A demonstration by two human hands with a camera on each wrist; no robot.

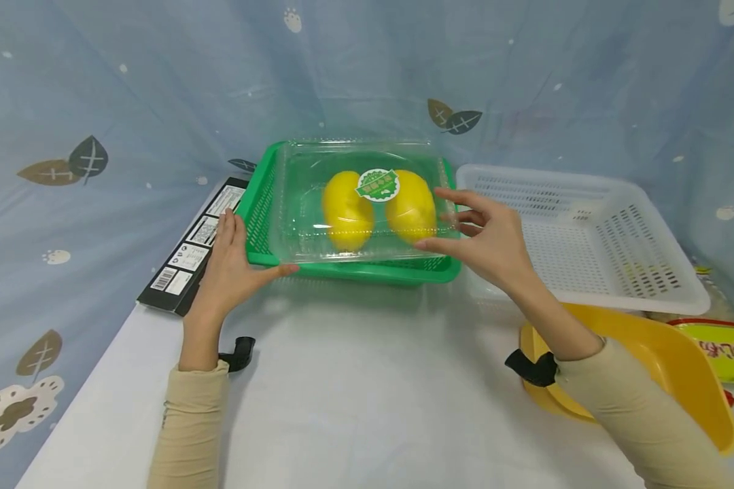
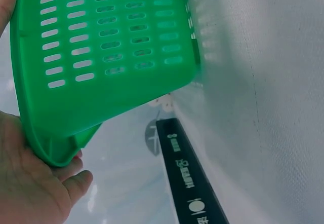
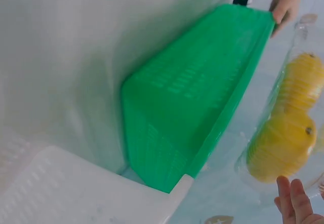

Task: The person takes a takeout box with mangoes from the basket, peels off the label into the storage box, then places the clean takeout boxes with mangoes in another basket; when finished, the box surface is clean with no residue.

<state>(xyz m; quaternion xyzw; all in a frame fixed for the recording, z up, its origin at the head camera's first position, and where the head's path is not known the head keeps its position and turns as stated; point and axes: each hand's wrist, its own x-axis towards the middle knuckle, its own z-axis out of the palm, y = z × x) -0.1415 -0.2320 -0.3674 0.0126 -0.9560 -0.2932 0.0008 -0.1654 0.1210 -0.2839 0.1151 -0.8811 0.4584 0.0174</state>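
My right hand [image 1: 492, 238] holds a clear plastic clamshell box [image 1: 300, 204] by its right end, thumb at the front and fingers behind. Two yellow oval fruits that look like lemons [image 1: 348, 217] lie inside under a round green-and-white sticker [image 1: 377, 185]. The right wrist view shows the box [image 3: 273, 138] above the rim of a green slotted basket [image 3: 202, 77]. At the basket's front left corner, my left hand [image 1: 223, 272] grips the rim, its thumb along the front edge and fingers up the left side. The left wrist view shows that corner [image 2: 55, 148] between thumb and fingers.
A black box with white labels [image 1: 189, 251] lies left of the green basket. On the right stands a white slotted basket [image 1: 587, 238], with a yellow basin [image 1: 667, 380] in front of it. A green-yellow food packet [image 1: 718, 350] lies at the far right. Patterned blue cloth [image 1: 367, 68] hangs behind.
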